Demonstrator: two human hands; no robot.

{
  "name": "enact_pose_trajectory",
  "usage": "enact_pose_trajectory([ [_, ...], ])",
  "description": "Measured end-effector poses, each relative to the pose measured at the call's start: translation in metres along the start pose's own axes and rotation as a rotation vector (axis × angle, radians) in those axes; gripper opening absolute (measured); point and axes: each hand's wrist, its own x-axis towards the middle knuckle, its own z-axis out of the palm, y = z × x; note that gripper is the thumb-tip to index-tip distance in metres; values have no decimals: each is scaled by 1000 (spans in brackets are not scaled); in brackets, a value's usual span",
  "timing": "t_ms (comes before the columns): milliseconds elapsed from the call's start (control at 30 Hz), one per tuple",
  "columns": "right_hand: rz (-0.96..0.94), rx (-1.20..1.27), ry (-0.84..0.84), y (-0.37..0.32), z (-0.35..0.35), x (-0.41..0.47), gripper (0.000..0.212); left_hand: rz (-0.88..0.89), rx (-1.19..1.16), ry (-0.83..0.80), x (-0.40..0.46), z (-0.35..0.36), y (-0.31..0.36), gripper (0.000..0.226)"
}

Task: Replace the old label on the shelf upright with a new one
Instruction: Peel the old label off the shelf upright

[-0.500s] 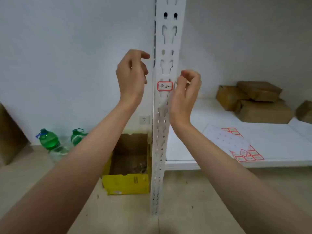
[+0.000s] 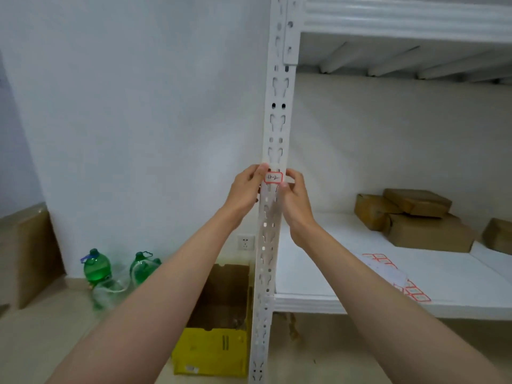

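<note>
Both hands had closed in on the label (image 2: 273, 177) since half a second before: the left hand (image 2: 245, 191), then raised and clear of the shelf upright (image 2: 273, 162), now sat against the upright's left edge with its fingertips (image 2: 261, 170) at the label's left border, and the right hand (image 2: 295, 198), then curled just beside the label, now had its fingers (image 2: 291, 174) bent at the label's right border and the thumb below it. Whether either hand actually pinched an edge could not be told; the fingers were curled and touching at the label, not spread. Label itself, white with a red frame and handwritten marks, sat flat on the front face of the upright, no corner visibly lifted. Camera view had also tilted up, bringing the upper shelf beam (image 2: 401, 20) right of the upright into sight. Sheet of spare red-framed labels (image 2: 393, 275) lay on the lower shelf board (image 2: 332, 259), right of and below the label, well apart from both hands. Judged: either peeling the old label had only begun, or a new one was being pressed down.
</note>
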Motion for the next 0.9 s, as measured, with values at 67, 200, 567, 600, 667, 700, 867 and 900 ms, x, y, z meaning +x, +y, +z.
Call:
enact_pose_trajectory([
  [67, 31, -35, -35, -7, -5, 2, 29, -31, -12, -6, -3, 1, 4, 39],
  [200, 61, -84, -50, -10, -6, 1, 27, -58, 19, 21, -5, 2, 12, 40],
  [567, -3, -56, -54, 1, -6, -1, 21, 34, 77, 90, -2, 7, -3, 41],
  [600, -22, -48, -65, 3, -7, 1, 20, 55, 87, 91, -1, 6, -4, 40],
  [667, -67, -26, -82, 9, -10, 5, 19, 98, 102, 90, 3, 4, -7, 40],
  [700, -90, -16, -94, 11, -11, 7, 18, 120, 110, 95, 6, 4, -9, 41],
  [867, -123, 48, -149, 20, -14, 17, 21, 181, 155, 119, 17, 2, -20, 44],
  [900, -121, 57, -156, 21, -15, 19, 22, 186, 161, 114, 18, 2, -21, 45],
])
